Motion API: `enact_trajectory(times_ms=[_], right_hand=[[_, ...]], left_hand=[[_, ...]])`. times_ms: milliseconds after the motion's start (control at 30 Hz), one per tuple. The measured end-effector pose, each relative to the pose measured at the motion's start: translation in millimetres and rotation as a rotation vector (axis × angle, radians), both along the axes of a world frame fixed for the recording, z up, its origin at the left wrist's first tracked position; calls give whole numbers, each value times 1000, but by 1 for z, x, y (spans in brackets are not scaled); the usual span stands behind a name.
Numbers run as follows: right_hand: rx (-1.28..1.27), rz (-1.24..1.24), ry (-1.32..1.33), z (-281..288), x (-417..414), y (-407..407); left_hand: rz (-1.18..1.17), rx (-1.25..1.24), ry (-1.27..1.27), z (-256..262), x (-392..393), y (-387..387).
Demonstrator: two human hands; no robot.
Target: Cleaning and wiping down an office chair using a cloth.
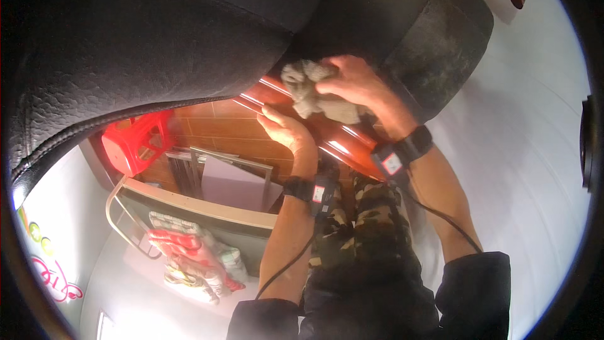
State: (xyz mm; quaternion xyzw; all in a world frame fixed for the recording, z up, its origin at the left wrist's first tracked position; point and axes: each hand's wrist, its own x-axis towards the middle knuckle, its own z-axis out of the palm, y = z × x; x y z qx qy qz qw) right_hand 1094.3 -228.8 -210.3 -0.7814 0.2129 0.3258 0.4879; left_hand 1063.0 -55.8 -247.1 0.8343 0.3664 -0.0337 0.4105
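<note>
My right hand is closed on a crumpled, light beige cloth, its fingers partly hidden by the folds. The cloth lies against a glossy reddish-brown wooden armrest or rail that runs diagonally below the black leather upholstery. My left hand is at the rail's left edge, thumb raised and palm against it; its other fingers are partly hidden. Black devices with cables are strapped to both wrists. Large black leather cushions fill the upper part of the view.
A red plastic stool stands on the wood-look floor at left. Near it are metal frames and a pale panel. A bed frame with folded bedding lies lower left. A white wall rises close at right.
</note>
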Motion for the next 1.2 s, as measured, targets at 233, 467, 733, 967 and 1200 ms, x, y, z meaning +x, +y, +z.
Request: enact_trajectory(times_ms=[233,467,733,967,1200], right_hand=[[-183,355,231,4,5,-42],[329,-340,-243,-96,23,24],[210,-43,-473,-160,-20,6],[111,-123,228,-118,-141,-55],[-128,214,506,-40,-344,-79]], left_hand=[[3,146,-24,3,7,-1],[-12,172,10,-1,7,-10],[-27,185,57,3,16,-12],[-24,187,62,-1,16,-3],[-52,169,43,-3,15,-11]])
